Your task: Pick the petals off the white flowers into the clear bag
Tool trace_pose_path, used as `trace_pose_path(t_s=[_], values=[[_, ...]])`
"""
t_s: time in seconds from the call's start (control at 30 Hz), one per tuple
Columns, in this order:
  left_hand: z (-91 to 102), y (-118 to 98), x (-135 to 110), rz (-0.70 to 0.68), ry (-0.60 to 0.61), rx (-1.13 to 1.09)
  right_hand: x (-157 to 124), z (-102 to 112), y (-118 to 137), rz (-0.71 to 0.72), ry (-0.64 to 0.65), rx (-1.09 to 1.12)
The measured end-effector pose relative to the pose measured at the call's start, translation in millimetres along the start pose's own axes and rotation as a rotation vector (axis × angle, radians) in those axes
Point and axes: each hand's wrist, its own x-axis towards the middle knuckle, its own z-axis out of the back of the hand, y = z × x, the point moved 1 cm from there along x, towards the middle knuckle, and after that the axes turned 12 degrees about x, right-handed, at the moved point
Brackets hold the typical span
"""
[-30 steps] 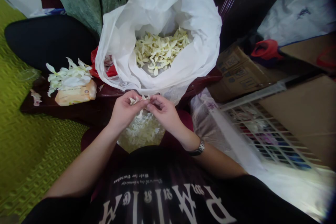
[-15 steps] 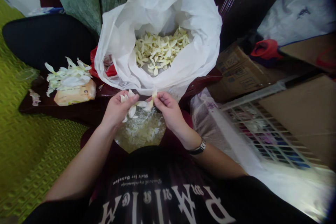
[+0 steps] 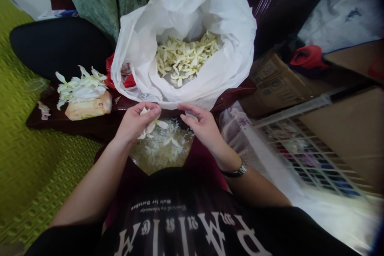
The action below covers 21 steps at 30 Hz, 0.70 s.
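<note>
My left hand is closed on several white flowers, whose petals stick out below the fingers. To its right, my right hand has thumb and fingers apart with nothing between them. Beneath both hands, between my knees, a clear plastic bag holds white petals. Just beyond my fingertips stands a large white sack, its mouth wide and rolled down. Pale yellow-white flowers lie in a heap inside it.
On the dark wooden bench at left, white flowers rest on a tissue pack. A red bag sits beside the sack. Cardboard boxes and a white slatted crate stand at right. Yellow-green matting covers the floor.
My right hand has let go of the flower it pinched and its fingers have spread. A white flower now lies on top of the petals in the clear bag. My left hand keeps its flowers.
</note>
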Motion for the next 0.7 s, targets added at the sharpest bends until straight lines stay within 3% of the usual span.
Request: trace_pose_path(t_s=[0.2,0.33,0.47,0.57,0.7], values=[[-14.8,-10.4,1.3,-0.089,0.15,-0.058,-5.0,-27.5,13.3,-0.068,0.062,0.125],[-24.6,-18.5,-3.3,-0.129,0.066,-0.043,-6.7,-39.0,8.6,-0.145,0.135,0.176],[-32.5,-21.6,-8.2,-0.202,-0.067,-0.006,-8.8,-48.9,-3.0,-0.388,0.225,0.442],[-34.8,-18.3,-7.8,-0.262,-0.091,0.048,-8.9,-52.6,-9.3,-0.441,0.179,0.601],[-27.6,-6.2,-2.3,-0.269,-0.032,0.047,-5.9,-49.1,-10.3,-0.417,0.1,0.622]])
